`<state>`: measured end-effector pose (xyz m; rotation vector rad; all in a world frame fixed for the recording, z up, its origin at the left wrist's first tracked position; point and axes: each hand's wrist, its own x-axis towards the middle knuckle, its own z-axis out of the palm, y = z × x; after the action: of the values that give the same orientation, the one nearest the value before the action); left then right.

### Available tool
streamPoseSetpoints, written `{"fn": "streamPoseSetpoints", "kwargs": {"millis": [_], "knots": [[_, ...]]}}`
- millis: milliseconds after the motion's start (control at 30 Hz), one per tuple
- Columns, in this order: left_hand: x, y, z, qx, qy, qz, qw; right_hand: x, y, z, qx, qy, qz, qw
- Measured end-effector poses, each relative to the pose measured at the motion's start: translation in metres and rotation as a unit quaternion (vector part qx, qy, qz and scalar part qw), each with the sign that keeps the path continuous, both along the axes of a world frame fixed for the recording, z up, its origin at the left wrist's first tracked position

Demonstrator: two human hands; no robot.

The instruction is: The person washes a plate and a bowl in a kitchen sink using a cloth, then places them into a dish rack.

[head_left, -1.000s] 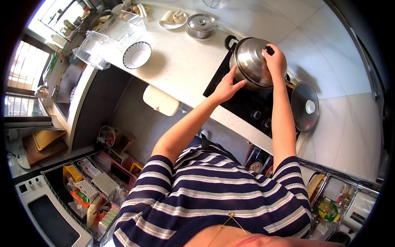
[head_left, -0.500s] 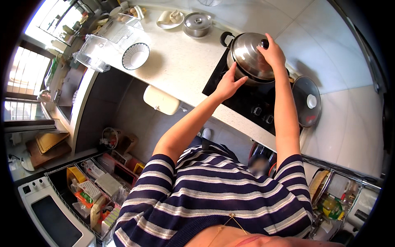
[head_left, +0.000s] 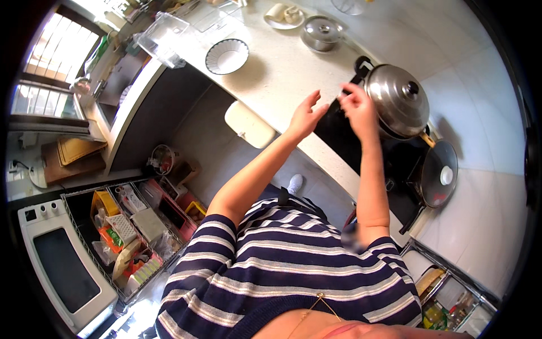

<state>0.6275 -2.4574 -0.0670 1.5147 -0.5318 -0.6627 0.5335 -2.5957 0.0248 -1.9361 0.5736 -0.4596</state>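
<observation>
A large steel pot [head_left: 389,129] stands on the black stove [head_left: 344,138], covered by its domed lid [head_left: 389,93] with a black knob. My right hand [head_left: 360,110] is in front of the pot's left side, empty, its slightly blurred fingers bent and apart. Over the counter's front edge, my left hand [head_left: 307,120] holds nothing; its fingers are stretched and the thumb stands off. A white ribbed bowl [head_left: 227,57] sits on the counter to the left. Farther back is a small lidded steel pot [head_left: 322,33].
A pan with a glass lid [head_left: 438,172] rests on the stove's right side, against the tiled wall. At the back, a white plate [head_left: 284,17] holds pale food pieces. A clear plastic container [head_left: 162,38] lies at the counter's left end. A cream oval board [head_left: 249,125] is below the counter edge.
My right hand has let go of the lid's knob and drawn back to the left. My left hand has come away from the pot. The view has turned left, shifting the counter things rightward.
</observation>
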Motion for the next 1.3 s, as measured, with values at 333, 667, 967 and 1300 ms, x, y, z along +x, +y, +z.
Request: {"fn": "streamPoseSetpoints", "kwargs": {"millis": [333,667,967,1300], "knots": [[0.178,0.16,-0.083,0.062,0.234,0.154,0.958,0.126,0.138,-0.13,0.325,0.152,0.116,0.926],[0.322,0.159,-0.141,-0.09,0.407,0.199,0.887,0.181,0.206,-0.195,0.578,0.07,-0.137,0.802],[0.279,0.185,-0.136,-0.111,0.423,0.109,0.893,0.05,0.226,-0.264,0.482,-0.193,-0.497,0.695],[0.041,0.206,-0.109,0.081,0.477,-0.137,0.864,-0.168,0.111,-0.301,0.537,-0.423,-0.614,0.393]]}}
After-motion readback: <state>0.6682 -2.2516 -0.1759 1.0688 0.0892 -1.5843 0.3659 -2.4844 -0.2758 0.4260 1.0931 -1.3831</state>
